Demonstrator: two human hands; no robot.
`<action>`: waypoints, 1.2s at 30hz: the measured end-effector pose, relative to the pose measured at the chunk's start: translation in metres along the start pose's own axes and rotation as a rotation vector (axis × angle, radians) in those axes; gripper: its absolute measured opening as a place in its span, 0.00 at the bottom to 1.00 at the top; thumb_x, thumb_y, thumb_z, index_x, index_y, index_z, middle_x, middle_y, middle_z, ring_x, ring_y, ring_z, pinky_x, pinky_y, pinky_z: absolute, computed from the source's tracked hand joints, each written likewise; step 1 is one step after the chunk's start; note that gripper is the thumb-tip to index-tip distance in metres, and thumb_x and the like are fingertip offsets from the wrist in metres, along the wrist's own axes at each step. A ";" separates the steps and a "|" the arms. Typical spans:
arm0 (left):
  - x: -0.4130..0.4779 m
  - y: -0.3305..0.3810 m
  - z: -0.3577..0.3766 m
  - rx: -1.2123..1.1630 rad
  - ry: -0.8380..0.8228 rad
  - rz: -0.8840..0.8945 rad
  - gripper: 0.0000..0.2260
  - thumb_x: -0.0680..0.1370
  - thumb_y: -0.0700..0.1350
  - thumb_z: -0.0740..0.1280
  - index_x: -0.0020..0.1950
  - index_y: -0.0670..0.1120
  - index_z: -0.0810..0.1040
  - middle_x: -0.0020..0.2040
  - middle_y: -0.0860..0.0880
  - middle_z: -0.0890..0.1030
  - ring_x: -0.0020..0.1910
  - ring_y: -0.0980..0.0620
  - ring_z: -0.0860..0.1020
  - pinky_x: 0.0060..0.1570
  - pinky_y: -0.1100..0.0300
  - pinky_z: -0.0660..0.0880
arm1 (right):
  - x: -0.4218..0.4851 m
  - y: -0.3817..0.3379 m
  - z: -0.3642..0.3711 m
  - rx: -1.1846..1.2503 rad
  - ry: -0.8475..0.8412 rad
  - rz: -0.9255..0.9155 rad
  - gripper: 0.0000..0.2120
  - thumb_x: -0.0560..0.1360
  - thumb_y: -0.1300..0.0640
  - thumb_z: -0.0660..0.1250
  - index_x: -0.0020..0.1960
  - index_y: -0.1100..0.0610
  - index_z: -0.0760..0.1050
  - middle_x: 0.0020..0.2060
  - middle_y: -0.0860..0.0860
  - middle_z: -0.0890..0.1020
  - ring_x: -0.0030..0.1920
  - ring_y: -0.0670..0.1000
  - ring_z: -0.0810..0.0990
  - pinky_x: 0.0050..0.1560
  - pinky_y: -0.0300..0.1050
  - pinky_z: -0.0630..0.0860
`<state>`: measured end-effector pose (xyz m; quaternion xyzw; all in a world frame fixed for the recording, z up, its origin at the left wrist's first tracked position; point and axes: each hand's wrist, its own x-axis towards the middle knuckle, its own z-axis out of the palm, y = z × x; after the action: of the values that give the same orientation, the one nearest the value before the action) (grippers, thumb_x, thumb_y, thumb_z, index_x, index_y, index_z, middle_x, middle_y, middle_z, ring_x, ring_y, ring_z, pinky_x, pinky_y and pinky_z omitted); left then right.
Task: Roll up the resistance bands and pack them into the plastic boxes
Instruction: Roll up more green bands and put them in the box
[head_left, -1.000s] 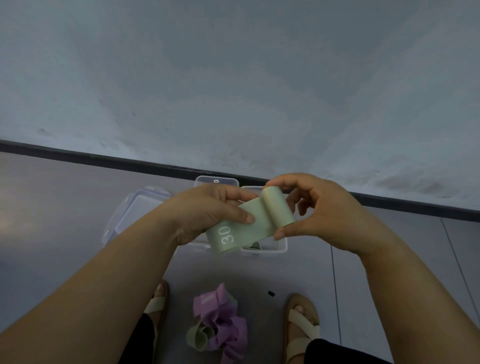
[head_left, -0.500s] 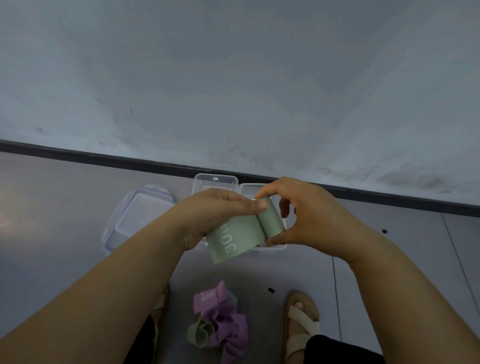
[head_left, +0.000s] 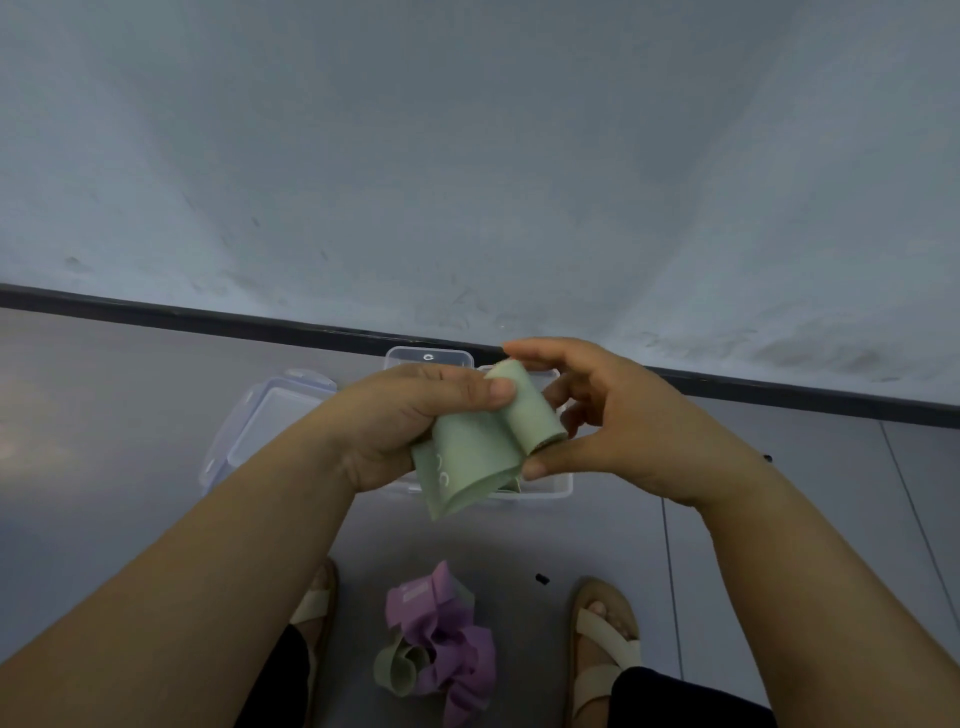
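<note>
Head view: both hands meet in mid-air over the floor, close together on one pale green resistance band (head_left: 475, 460). The left hand (head_left: 405, 421) grips its loose flat tail (white printing shows, too folded to read), thumb lying across the top. The right hand (head_left: 628, 421) pinches the rolled end between forefinger and thumb. Directly beneath them sits a clear plastic box (head_left: 565, 488), a smaller box (head_left: 428, 357) against the wall, a lid (head_left: 260, 421) to the left. Purple and green bands (head_left: 447, 642) lie heaped between sandalled feet (head_left: 605, 636).
</note>
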<state>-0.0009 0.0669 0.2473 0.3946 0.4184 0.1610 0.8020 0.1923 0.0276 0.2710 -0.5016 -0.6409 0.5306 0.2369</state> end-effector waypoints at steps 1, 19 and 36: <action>0.000 0.000 -0.001 -0.029 -0.048 0.013 0.20 0.59 0.51 0.80 0.44 0.40 0.83 0.42 0.42 0.83 0.38 0.48 0.82 0.36 0.59 0.78 | -0.001 -0.001 0.000 0.053 -0.019 -0.007 0.34 0.61 0.63 0.78 0.59 0.39 0.71 0.53 0.36 0.77 0.48 0.46 0.78 0.51 0.44 0.79; -0.001 0.002 -0.001 0.001 -0.153 -0.002 0.28 0.49 0.56 0.82 0.42 0.43 0.85 0.42 0.44 0.84 0.39 0.49 0.83 0.38 0.59 0.79 | -0.001 0.000 -0.001 0.191 0.011 -0.071 0.26 0.54 0.50 0.77 0.51 0.37 0.78 0.49 0.51 0.81 0.49 0.59 0.77 0.50 0.56 0.77; 0.000 -0.002 0.006 0.253 0.109 -0.078 0.21 0.58 0.53 0.72 0.46 0.42 0.82 0.38 0.47 0.82 0.35 0.53 0.80 0.35 0.62 0.76 | -0.002 0.002 0.000 -0.363 -0.040 -0.025 0.27 0.60 0.52 0.79 0.52 0.35 0.70 0.48 0.32 0.75 0.44 0.42 0.75 0.43 0.28 0.71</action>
<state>0.0036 0.0627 0.2475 0.4668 0.4934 0.0971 0.7275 0.1935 0.0257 0.2698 -0.5176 -0.7369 0.4130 0.1361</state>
